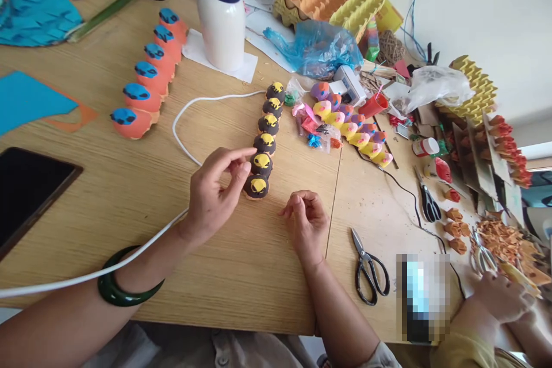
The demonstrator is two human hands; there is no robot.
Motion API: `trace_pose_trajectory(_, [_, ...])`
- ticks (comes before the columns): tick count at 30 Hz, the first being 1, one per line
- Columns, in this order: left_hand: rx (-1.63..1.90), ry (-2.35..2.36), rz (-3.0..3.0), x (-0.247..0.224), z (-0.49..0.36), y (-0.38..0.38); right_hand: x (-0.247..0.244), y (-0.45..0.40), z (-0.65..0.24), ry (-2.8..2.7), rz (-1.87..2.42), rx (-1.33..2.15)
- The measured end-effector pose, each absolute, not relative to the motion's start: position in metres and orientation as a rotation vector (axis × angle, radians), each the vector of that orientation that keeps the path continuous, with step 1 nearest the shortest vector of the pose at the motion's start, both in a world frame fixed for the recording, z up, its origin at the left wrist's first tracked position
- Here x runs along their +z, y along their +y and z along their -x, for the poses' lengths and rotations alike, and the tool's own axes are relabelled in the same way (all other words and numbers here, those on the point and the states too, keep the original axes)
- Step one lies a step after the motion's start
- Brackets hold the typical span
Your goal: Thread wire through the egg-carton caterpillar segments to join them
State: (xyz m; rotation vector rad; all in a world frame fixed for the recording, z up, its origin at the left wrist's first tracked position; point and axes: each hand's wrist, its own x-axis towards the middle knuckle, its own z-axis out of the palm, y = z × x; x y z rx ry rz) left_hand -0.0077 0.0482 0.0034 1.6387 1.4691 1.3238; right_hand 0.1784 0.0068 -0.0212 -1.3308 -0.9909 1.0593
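A strip of several dark domes with yellow tops (pixel 264 144) lies on the wooden table. My left hand (pixel 218 187), with a green bangle (pixel 116 284) on its wrist, is just left of the strip's near end. Its index finger reaches over the domes, apart from the thumb, and nothing shows between them. To the right of that end is my right hand (pixel 305 221), thumb and fingers curled together; whatever they may hold is hidden. An orange-red strip with blue tops (pixel 149 77) stands farther left.
Black scissors (pixel 371 270) lie right of my right forearm. A white cable (pixel 175 121) loops past my left wrist. A white bottle (pixel 222 17), a dark tablet (pixel 32 195) and yellow and purple strips (pixel 353 126) lie around. At right are another person's hands (pixel 500 299).
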Motion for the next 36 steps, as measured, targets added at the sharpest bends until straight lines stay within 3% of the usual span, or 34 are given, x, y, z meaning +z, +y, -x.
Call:
trace_pose_trajectory(15, [1.089, 1.584, -2.005, -0.025, -0.011, 0.033, -0.021, 0.013, -0.178, -0.972, 1.367, 1.146])
trace_pose_trajectory(36, [1.183, 1.522, -1.872, -0.017, -0.011, 0.037, -0.023, 0.016, -0.180, -1.003, 1.373, 1.156])
